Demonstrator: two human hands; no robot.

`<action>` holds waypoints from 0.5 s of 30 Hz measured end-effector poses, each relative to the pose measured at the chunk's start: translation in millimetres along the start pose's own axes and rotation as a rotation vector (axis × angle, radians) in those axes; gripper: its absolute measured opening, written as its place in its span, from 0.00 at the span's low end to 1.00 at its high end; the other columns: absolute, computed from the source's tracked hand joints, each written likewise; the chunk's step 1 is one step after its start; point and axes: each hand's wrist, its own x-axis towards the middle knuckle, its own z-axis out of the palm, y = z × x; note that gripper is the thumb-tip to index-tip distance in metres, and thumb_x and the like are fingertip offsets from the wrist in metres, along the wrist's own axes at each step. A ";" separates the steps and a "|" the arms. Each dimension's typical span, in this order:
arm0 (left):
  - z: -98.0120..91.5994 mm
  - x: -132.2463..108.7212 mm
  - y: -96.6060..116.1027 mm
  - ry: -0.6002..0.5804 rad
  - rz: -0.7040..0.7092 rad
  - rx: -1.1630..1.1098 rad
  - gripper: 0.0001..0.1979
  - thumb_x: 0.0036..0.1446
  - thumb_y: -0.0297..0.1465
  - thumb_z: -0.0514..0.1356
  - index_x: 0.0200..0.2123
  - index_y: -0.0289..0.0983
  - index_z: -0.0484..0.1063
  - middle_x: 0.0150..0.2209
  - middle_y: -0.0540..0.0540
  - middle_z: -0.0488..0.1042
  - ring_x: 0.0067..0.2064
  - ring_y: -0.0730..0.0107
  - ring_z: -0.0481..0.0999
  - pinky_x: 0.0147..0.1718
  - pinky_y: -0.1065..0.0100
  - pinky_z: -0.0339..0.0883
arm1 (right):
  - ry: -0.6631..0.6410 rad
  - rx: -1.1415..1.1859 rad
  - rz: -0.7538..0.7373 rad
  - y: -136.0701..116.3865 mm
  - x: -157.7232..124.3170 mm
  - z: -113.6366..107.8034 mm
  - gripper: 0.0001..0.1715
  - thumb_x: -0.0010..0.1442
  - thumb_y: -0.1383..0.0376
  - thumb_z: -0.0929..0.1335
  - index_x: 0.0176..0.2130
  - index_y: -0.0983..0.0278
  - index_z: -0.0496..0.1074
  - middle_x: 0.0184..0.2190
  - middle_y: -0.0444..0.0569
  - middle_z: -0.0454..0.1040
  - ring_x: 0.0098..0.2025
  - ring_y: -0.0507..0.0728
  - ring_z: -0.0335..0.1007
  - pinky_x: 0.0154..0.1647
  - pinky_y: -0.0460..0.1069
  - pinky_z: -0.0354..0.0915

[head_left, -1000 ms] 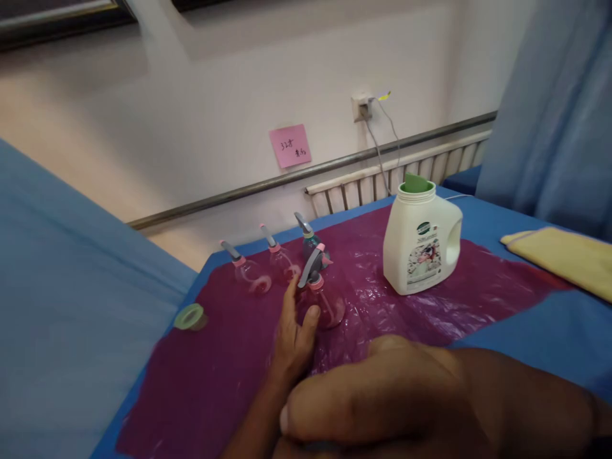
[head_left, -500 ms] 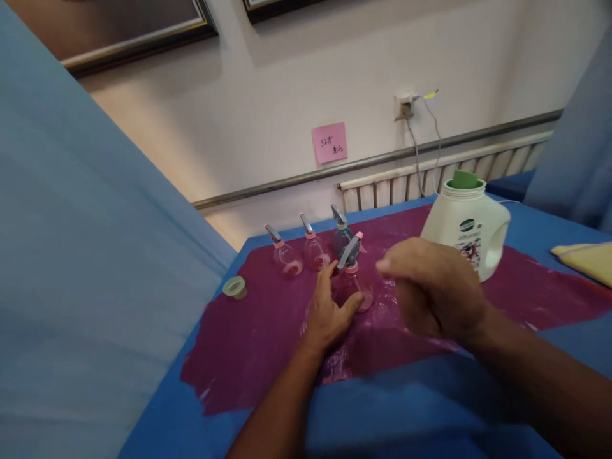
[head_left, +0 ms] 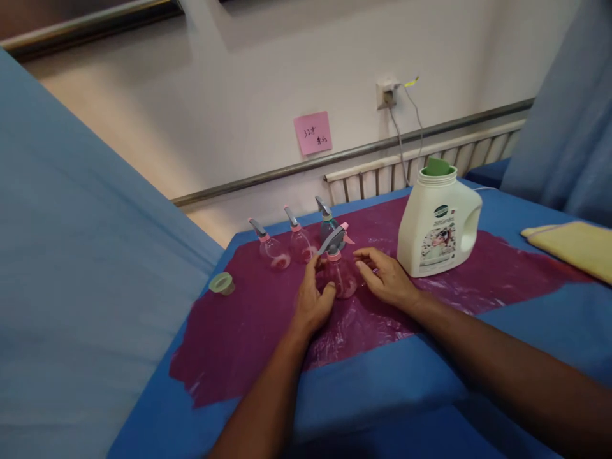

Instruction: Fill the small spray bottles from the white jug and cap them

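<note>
A clear spray bottle with a pink collar and grey spray head stands upright on a purple plastic sheet. My left hand is curled round its left side, thumb at the front, fingers partly hidden behind it. To the bottle's right, my right hand is open with bent fingers, a small distance from it. Farther back stand two more clear bottles with pink collars, one spray bottle at left and another spray bottle beside it, plus a bluish spray bottle.
A large cream detergent jug with a green piece in its mouth stands right of my right hand. A small pale green cap lies at the left. The yellow cloth is on the blue-covered table, with a blue curtain along the left.
My right hand has come down and left from in front of the jug to beside the spray bottle, its fingers now opened. My left hand stays at the bottle. The view has shifted slightly.
</note>
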 end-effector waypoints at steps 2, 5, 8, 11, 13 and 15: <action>-0.7 0.0 1.5 -0.025 0.022 -0.021 0.40 0.64 0.29 0.62 0.78 0.44 0.59 0.74 0.37 0.71 0.75 0.49 0.72 0.76 0.41 0.64 | -0.016 0.009 0.006 0.4 -0.4 0.5 0.12 0.74 0.60 0.69 0.54 0.59 0.77 0.48 0.53 0.87 0.46 0.60 0.85 0.48 0.57 0.79; 0.5 1.2 3.5 0.006 0.072 0.029 0.37 0.66 0.35 0.65 0.76 0.43 0.61 0.73 0.36 0.70 0.74 0.47 0.72 0.75 0.39 0.64 | -0.030 0.011 0.007 0.3 -0.6 1.9 0.12 0.73 0.61 0.69 0.54 0.59 0.78 0.48 0.53 0.86 0.45 0.60 0.84 0.49 0.57 0.79; 2.1 4.6 3.0 0.105 0.079 0.118 0.41 0.60 0.42 0.74 0.73 0.42 0.65 0.67 0.35 0.72 0.69 0.44 0.75 0.71 0.39 0.68 | -0.034 -0.008 0.005 -1.2 1.2 2.6 0.12 0.73 0.62 0.70 0.54 0.59 0.78 0.48 0.53 0.85 0.45 0.59 0.83 0.50 0.56 0.78; 2.7 8.7 0.0 0.122 0.052 0.139 0.44 0.56 0.43 0.76 0.72 0.42 0.67 0.64 0.37 0.74 0.64 0.46 0.77 0.67 0.41 0.71 | -0.045 -0.015 0.000 -3.7 4.3 2.1 0.14 0.73 0.62 0.70 0.56 0.59 0.78 0.49 0.53 0.85 0.47 0.59 0.83 0.49 0.56 0.78; 2.7 11.0 -1.9 0.102 0.038 0.123 0.42 0.59 0.41 0.75 0.73 0.42 0.66 0.63 0.37 0.75 0.62 0.48 0.79 0.66 0.42 0.72 | -0.055 -0.013 -0.007 -4.9 6.0 1.6 0.15 0.73 0.62 0.70 0.57 0.59 0.78 0.51 0.53 0.85 0.48 0.60 0.84 0.50 0.55 0.78; 2.3 12.4 -2.9 0.089 0.038 0.104 0.41 0.61 0.39 0.72 0.74 0.42 0.65 0.63 0.36 0.76 0.62 0.49 0.79 0.67 0.42 0.73 | -0.058 -0.013 -0.016 -5.3 7.2 1.3 0.15 0.73 0.62 0.70 0.57 0.58 0.78 0.51 0.53 0.85 0.49 0.60 0.83 0.52 0.56 0.78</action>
